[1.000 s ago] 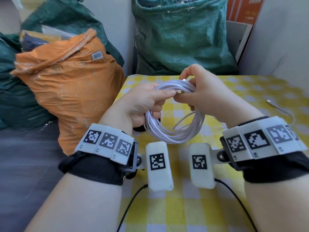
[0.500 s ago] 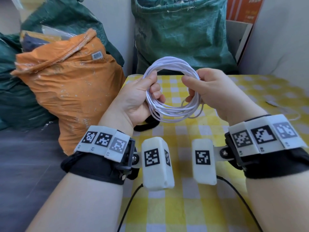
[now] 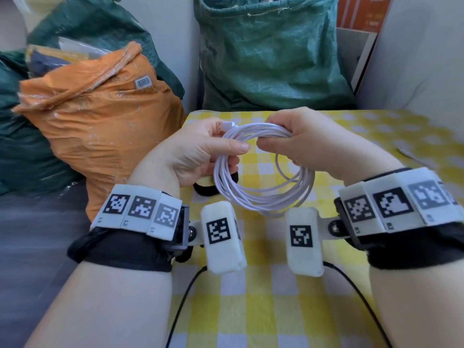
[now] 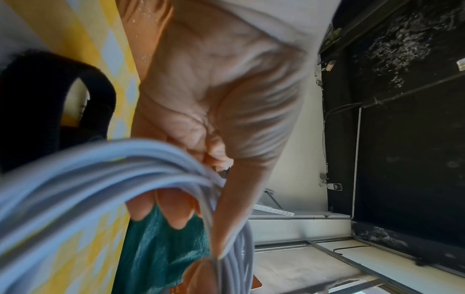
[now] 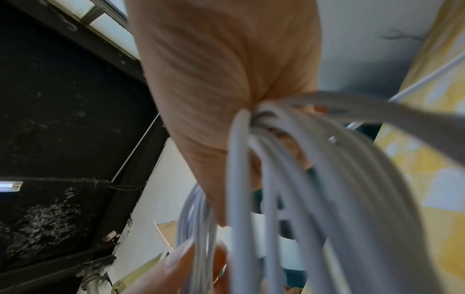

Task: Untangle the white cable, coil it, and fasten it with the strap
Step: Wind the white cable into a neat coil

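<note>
Since half a second ago the white cable [image 3: 263, 172] has dropped from upright to hang lower over the worktop [image 3: 263, 310]. Head view: left hand [image 3: 198, 151] and right hand [image 3: 311, 139] both pinch the coil's top; the black strap [image 3: 204, 189] lies beneath. Left wrist view: fingers [image 4: 176, 210] curl round the strands. Right wrist view: the same grip. Coiling seems finished; next, one hand must free itself for the strap.

Black strap [image 3: 204, 189] mostly hidden behind left hand [image 3: 193, 151] (loop only).
</note>
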The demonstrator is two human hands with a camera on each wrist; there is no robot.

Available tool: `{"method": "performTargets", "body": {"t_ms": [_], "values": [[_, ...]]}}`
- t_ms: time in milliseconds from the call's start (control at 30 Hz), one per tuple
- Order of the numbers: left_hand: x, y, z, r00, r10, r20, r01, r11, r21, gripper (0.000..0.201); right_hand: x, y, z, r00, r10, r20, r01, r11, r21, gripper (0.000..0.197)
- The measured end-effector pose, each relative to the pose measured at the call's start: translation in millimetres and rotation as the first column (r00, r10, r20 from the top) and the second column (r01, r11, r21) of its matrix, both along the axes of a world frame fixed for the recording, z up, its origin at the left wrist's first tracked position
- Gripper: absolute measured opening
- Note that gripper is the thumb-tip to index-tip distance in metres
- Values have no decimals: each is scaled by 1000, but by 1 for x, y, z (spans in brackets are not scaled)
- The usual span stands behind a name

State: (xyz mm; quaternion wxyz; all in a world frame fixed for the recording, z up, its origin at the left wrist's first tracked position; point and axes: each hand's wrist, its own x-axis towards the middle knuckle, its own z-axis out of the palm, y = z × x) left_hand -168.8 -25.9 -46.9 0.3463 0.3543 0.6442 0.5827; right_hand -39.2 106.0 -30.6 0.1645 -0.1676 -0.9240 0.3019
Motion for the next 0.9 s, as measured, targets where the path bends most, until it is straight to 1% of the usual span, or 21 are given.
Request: {"method": "performTargets", "body": {"t_ms": [100, 133, 167, 233, 267, 333, 400, 433, 467, 500, 567, 600, 667, 767, 833, 900], "values": [[-1, -1, -1, 1000, 15, 20, -15, 1000, -12, 53, 0, -1, 0, 999, 4, 47, -7, 998, 62, 21], [-1, 0, -1, 1000, 9, 8, -9, 1000, -29, 54, 0, -2, 0, 998, 10, 63, -15, 997, 77, 22], [0, 0, -1, 1000, -10, -15, 9, 998, -56, 49, 0, -2, 0, 997, 16, 73, -22, 996, 85, 23], [2, 1, 0, 994, -50, -99, 36, 990, -137, 30, -1, -3, 0, 997, 23, 73, -30, 995, 92, 23], [2, 1, 1, 986, -59, -158, 29, 982, -185, 25, -1, -4, 1, 998, 22, 64, -28, 995, 96, 22], [2, 2, 1, 951, -87, -296, 3, 962, -274, 22, -2, -5, 2, 999, 17, 39, -21, 994, 103, 16], [5, 4, 2, 915, -122, -386, 3, 956, -293, 12, -4, -7, 2, 1000, 11, 16, -13, 993, 114, 14], [6, 5, 3, 914, -125, -387, 17, 963, -270, 6, -5, -7, 1, 1000, 12, -4, -11, 994, 112, 16], [7, 6, 2, 925, -124, -360, 40, 972, -232, 5, -6, -7, 1, 999, 10, -34, -7, 995, 100, 17], [7, 7, 1, 941, -123, -314, 66, 980, -187, 10, -6, -7, 1, 997, 5, -71, 0, 997, 80, 18], [8, 6, -1, 975, -113, -192, 95, 990, -99, 14, -6, -5, 0, 990, -16, -143, 17, 1000, 9, 18], [8, 5, -1, 987, -95, -128, 89, 995, -53, 13, -6, -3, 0, 984, -29, -176, 22, 999, -43, 19], [6, 5, -1, 1000, -27, -1, 27, 999, 39, 12, -5, 0, -1, 974, -66, -219, 35, 989, -142, 19], [4, 10, -2, 983, 79, 167, -102, 986, 130, 19, -5, 5, -3, 965, -131, -229, 68, 962, -264, 22], [4, 13, -2, 958, 114, 265, -164, 971, 174, 22, -6, 7, -5, 956, -169, -238, 83, 939, -333, 21], [4, 16, -2, 929, 126, 347, -209, 954, 214, 23, -5, 8, -6, 955, -178, -237, 70, 912, -404, 16]]}}
